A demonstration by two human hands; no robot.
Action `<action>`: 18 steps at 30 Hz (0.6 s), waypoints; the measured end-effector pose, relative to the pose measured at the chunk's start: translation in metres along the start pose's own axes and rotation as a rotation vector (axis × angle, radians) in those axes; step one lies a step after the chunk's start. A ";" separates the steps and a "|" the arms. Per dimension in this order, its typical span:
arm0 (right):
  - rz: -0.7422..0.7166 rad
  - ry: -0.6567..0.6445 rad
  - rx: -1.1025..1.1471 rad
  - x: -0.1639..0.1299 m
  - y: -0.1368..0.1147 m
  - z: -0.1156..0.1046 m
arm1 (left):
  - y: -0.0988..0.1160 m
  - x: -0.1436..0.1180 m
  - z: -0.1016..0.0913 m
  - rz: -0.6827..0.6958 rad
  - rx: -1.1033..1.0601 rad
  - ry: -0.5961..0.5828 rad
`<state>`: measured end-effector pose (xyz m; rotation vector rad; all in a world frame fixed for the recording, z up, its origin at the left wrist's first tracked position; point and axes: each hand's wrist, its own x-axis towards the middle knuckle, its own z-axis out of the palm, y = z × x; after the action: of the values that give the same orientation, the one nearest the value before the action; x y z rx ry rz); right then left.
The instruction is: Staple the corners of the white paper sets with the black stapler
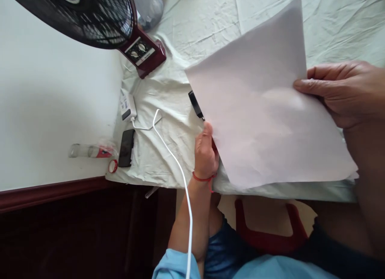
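Hands grip a sheet of paper over the cloth-covered desk

Paper is the landmark: a large, pale, rectangular sheet of paper (pixel 264 106) held tilted above the desk (pixel 168 106), which is draped in creased white cloth. The left hand (pixel 205 152), a red string at its wrist, is closed on the sheet's lower left edge, thumb up. The right hand (pixel 345 90) pinches its right edge, fingers curled on top. A black-handled tool (pixel 195 104) pokes out from under the paper's left edge. Farther left lie a white cable (pixel 171 150), a black phone (pixel 126 147) and a dark red fan (pixel 102 18).
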<state>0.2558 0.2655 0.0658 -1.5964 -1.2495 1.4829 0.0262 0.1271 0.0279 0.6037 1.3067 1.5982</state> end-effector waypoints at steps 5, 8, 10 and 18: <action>-0.060 -0.008 0.069 0.008 0.014 -0.003 | 0.003 -0.002 -0.003 -0.138 0.047 -0.048; -0.084 -0.055 0.120 0.017 0.023 -0.004 | 0.004 -0.001 -0.005 -0.154 0.112 -0.060; -0.111 -0.067 0.130 0.024 0.028 -0.004 | 0.004 -0.001 -0.006 -0.138 0.154 -0.054; -0.157 -0.017 0.182 0.024 0.026 -0.002 | 0.005 -0.002 -0.005 -0.181 0.074 -0.024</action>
<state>0.2621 0.2788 0.0329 -1.3390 -1.1843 1.4682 0.0205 0.1232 0.0316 0.5323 1.3673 1.3962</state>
